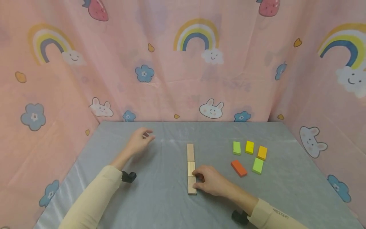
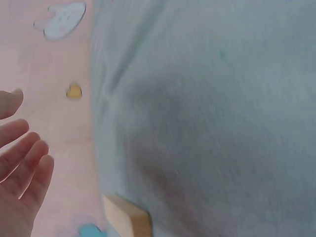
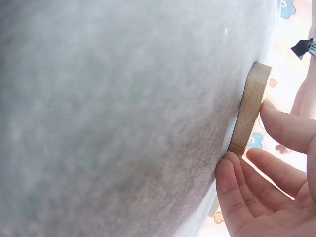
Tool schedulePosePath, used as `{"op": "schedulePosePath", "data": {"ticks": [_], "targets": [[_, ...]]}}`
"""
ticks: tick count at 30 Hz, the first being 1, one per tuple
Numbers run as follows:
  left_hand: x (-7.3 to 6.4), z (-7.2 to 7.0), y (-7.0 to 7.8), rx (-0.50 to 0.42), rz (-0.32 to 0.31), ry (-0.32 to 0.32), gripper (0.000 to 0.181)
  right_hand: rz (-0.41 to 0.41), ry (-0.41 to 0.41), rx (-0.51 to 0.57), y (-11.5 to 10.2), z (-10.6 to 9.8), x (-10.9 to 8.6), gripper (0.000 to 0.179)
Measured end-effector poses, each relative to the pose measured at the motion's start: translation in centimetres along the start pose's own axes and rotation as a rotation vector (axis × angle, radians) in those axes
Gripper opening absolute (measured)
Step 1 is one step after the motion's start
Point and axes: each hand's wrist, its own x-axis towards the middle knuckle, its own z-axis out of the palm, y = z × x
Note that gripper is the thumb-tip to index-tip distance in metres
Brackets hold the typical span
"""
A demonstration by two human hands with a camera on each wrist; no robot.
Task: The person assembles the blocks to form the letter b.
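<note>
Three plain wooden blocks (image 1: pixel 191 168) lie end to end in the middle of the bench (image 1: pixel 163 203), making one straight strip that runs from far to near. I see the person's right hand (image 1: pixel 213 180) on the right side of that strip, its fingers only loosely bent: the thumb touches the near block (image 1: pixel 190 185) and a fingertip rests by the joint with the middle one, with neither block wrapped in the hand. The left hand (image 1: pixel 138 142) hovers over the far left part of the bench, well apart from the strip, fingers relaxed and holding nothing.

Off to the right sit five painted blocks. A light green block (image 1: pixel 236 148) is far left in that group, then a yellow block (image 1: pixel 249 147), then an orange block (image 1: pixel 262 153) with a second light green block (image 1: pixel 257 166) just on its near side. A red-orange block (image 1: pixel 238 168) lies slantwise, nearest to the right hand. Both arms wear cream sleeves (image 1: pixel 94 197). Behind the bench hangs a pink curtain (image 1: pixel 171 92) printed with rainbows, clouds, rabbits and blue flowers.
</note>
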Motion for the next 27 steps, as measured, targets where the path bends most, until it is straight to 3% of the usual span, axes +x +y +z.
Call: {"op": "schedulePosePath", "data": {"ticks": [5,12,19,27], "targets": [[-0.3,-1.0,-2.2,-0.049,-0.101,0.043,0.041,0.012,0.002,0.007,0.1,0.1,0.0,0.035],[-0.9,-2.0,-4.5,-0.081,-0.208,0.058,0.046,0.024,0.002,0.008,0.1,0.2,0.0,0.036],[-1.6,-2.2,-5.7,-0.096,-0.306,0.005,0.053,-0.02,0.023,0.002,0.3,0.2,-0.1,0.035],[-1.9,-2.4,-5.9,-0.082,-0.387,-0.07,0.059,-0.044,0.033,0.0,0.4,0.2,0.0,0.034]]}}
